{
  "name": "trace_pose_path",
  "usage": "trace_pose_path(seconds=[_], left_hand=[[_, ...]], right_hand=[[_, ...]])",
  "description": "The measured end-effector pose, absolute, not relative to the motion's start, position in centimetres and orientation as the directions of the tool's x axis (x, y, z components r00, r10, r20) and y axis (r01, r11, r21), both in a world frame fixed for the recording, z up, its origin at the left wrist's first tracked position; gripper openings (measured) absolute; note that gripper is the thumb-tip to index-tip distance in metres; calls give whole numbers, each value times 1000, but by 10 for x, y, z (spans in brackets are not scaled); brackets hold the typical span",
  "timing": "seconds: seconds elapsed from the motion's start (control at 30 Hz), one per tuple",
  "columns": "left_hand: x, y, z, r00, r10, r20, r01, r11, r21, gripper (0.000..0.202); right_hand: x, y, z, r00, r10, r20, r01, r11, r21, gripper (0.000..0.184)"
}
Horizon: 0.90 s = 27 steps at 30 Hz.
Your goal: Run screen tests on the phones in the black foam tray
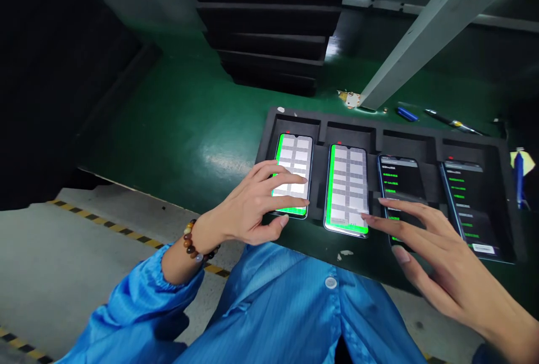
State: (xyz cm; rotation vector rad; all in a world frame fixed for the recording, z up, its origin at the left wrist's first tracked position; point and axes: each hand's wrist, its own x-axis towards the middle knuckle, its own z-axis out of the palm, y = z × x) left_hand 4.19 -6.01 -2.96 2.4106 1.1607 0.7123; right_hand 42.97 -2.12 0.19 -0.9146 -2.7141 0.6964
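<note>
Several smartphones lie face up in a row in a black foam tray (pixel 293 112). Over the leftmost smartphone (pixel 290 153), whose lit screen shows pale blocks and a green edge, my left hand (pixel 259 198) is spread with its fingers across the glass. The second smartphone (pixel 348 176) has the same kind of screen. My right hand (pixel 429 246) has its fingers stretched out, one fingertip at this phone's lower right edge. Its palm partly hides the third smartphone (pixel 400 176), which shows a dark screen with green text. A fourth smartphone (pixel 467 195) looks similar.
A grey metal post (pixel 421 32) rises behind the tray. A blue cap (pixel 407 113), a pen (pixel 455 122) and a blue marker (pixel 520 176) lie around the tray. Stacked black trays (pixel 273 44) stand at the back of the green table (pixel 177 105).
</note>
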Motion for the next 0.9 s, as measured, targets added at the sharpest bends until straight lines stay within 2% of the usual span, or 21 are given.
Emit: trace_pose_path(seconds=[0.57, 0.9], left_hand=[[28, -1, -36, 510, 846, 154, 696, -511, 504, 48], [33, 20, -40, 411, 901, 140, 774, -426, 468, 49]], right_hand=[[416, 57, -8, -750, 661, -25, 592, 653, -473, 52], [403, 88, -10, -725, 687, -35, 631, 644, -432, 51]])
